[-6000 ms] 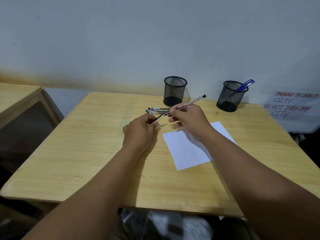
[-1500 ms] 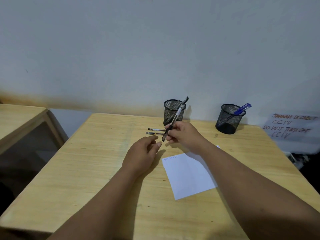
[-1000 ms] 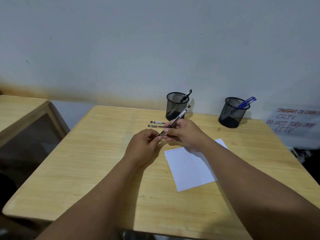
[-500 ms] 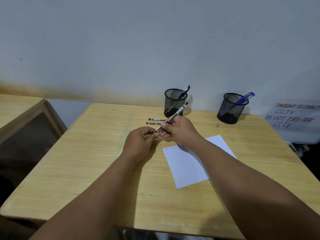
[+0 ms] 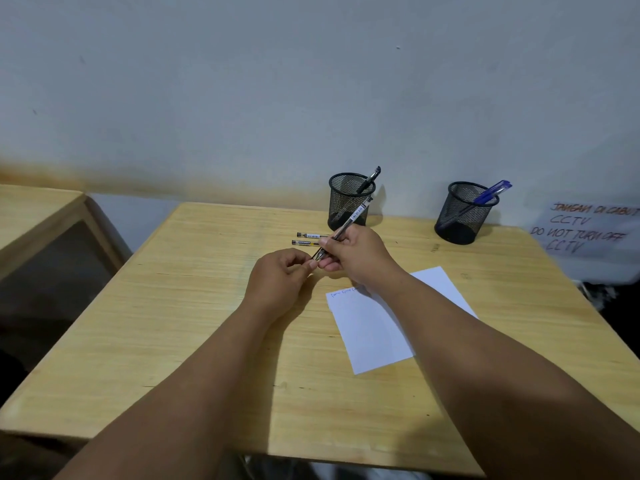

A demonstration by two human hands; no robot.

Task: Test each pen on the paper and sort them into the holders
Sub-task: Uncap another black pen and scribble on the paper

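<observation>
The right hand (image 5: 356, 252) is closed around the barrel of a clear pen (image 5: 346, 225), pinching it near the low end so the shaft slants up and away toward the wall. The left hand (image 5: 280, 275) meets it at that low end, thumb and forefinger pressed together on what looks like the cap (image 5: 314, 263), though the fingers hide most of it. Held this way, one hand steadies the barrel while the other can pull, so the step in hand is probably uncapping the pen before trying it out.

Just right of the hands lies the sheet of paper (image 5: 374, 327), flat on the bench (image 5: 194, 306), with a short line of scribble (image 5: 343, 292) along its near-left top edge. It sits under the right forearm, handy for the writing hand to drop onto.

Beyond the hands, two more pens (image 5: 308, 239) lie side by side on the bench, their right ends hidden behind the right hand; these look untested.

Farther back, near the wall, stand two black mesh holders, well apart. The left holder (image 5: 348, 202) has a black pen (image 5: 370, 178) leaning on its rim; the right holder (image 5: 462, 213) has a blue pen (image 5: 491, 192) sticking out. The split suggests a sort by ink colour, or by which pens write. A handwritten sign (image 5: 588, 230) leans beyond the bench's right corner.
</observation>
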